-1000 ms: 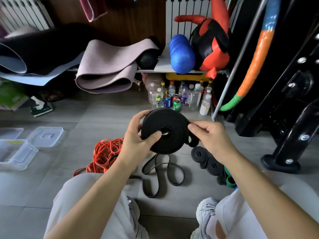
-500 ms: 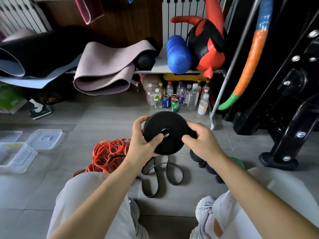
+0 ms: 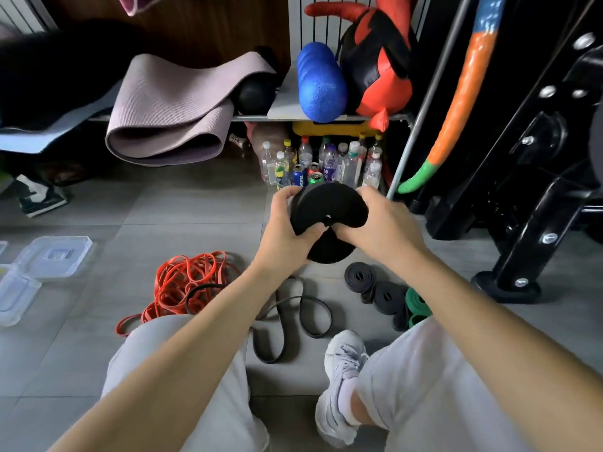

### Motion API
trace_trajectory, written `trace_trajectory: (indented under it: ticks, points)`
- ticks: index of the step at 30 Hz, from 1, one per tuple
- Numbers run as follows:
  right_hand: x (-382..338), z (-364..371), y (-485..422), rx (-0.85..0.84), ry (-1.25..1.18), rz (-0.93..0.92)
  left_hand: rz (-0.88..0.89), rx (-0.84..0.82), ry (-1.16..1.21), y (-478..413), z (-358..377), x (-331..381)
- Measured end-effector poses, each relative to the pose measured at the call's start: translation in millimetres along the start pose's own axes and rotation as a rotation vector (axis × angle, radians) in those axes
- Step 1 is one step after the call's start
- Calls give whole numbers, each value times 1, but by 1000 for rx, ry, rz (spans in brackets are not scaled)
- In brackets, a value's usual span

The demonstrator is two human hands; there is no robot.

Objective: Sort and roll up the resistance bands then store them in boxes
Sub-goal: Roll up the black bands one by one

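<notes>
Between your knees, beside your grey shoe [image 3: 342,367], a loose black band [image 3: 303,318] lies looped on the floor. A tangle of red bands [image 3: 186,282] sits left of it, with small black coils [image 3: 375,288] and a green roll [image 3: 416,305] to its right. Above them, your left hand [image 3: 284,236] and right hand [image 3: 381,230] both grip the rolled black band [image 3: 326,207] in the air, fingers curled round its edges and thumbs near its centre hole. Clear plastic boxes [image 3: 19,298] lie far left, and bottles [image 3: 329,164] stand beyond.

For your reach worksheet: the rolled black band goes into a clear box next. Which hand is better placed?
Probably the left hand: both hands grip the rolled black band, but the clear box lies on the left; the right hand would reach across.
</notes>
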State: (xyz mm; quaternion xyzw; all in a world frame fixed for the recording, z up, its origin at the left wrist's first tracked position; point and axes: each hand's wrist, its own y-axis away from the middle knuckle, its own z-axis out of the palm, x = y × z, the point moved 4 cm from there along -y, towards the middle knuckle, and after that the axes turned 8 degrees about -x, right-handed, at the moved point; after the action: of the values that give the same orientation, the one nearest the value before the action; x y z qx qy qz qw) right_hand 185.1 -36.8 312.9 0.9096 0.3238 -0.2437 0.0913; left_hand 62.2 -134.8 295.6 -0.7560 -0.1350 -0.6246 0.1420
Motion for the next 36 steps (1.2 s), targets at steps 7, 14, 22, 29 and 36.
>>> trace_trajectory:
  ticks: [7,14,22,29,36]
  points:
    - [77,30,-81,-159,112,215,-338,-16,285,-76,37,-65]
    - [195,183,-82,-312,-215,647,-585,33,266,-80,79,-219]
    - [257,322,-87,-445,-305,881,-843,-29,97,-90,95,-367]
    - [281,374,-120,-348,-160,901,-872,86,198,-117,104,-444]
    - [266,392,-122,-411,23,807,-912,123,33,-93,100,-475]
